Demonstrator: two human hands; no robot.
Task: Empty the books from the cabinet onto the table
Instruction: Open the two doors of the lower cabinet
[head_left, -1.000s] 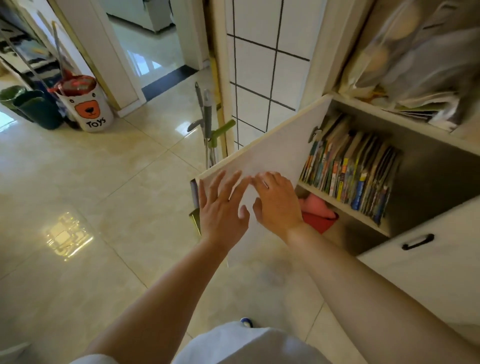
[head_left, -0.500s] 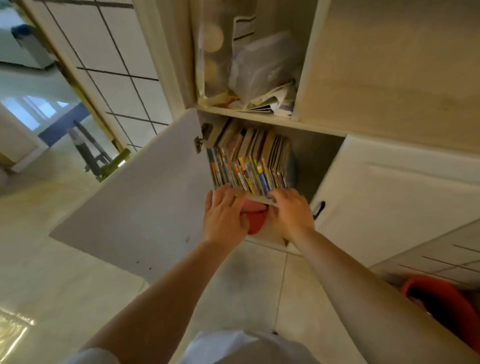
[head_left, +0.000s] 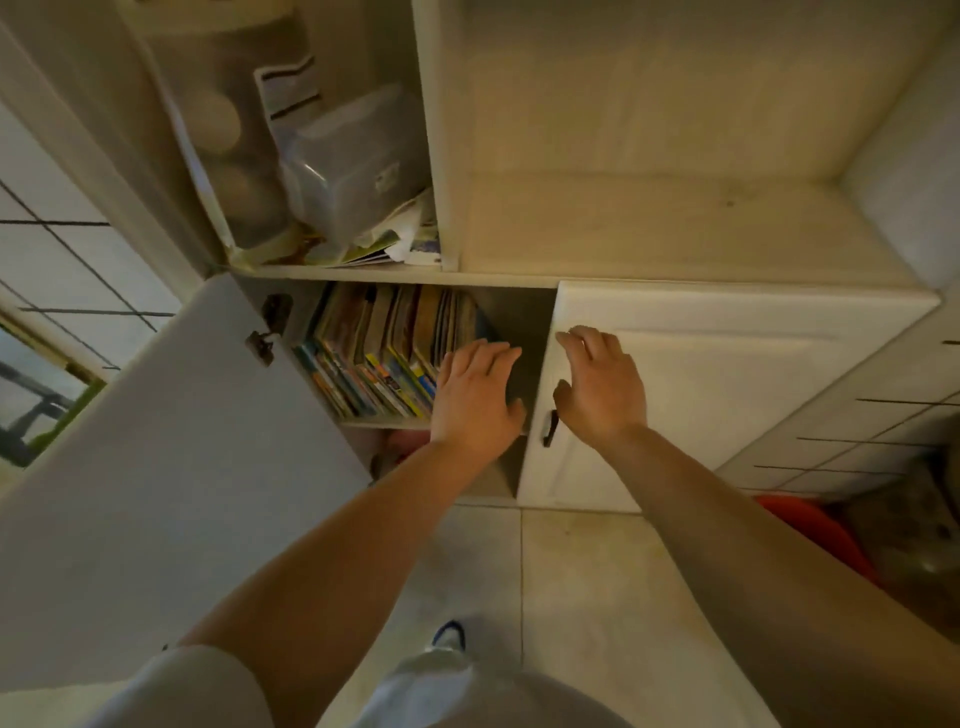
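Note:
A row of thin, colourful books (head_left: 382, 353) stands upright on the upper shelf of the open cabinet compartment (head_left: 519, 322). My left hand (head_left: 475, 397) reaches into the compartment with fingers straight, its fingertips at the right end of the row. My right hand (head_left: 597, 387) lies with relaxed fingers on the shut right cabinet door (head_left: 727, 374), just above its black handle (head_left: 549, 427). Neither hand holds anything. The left cabinet door (head_left: 171, 457) is swung wide open.
Something red (head_left: 402, 449) lies on the lower shelf under the books. The open cubby above holds plastic bags and papers (head_left: 337, 176). A red basin (head_left: 815, 530) sits on the tiled floor at right. A mop stands at far left.
The view swung right and closer to the cabinet. My left hand moved to the right end of the book row; my right hand left the shelf edge for the shut right door.

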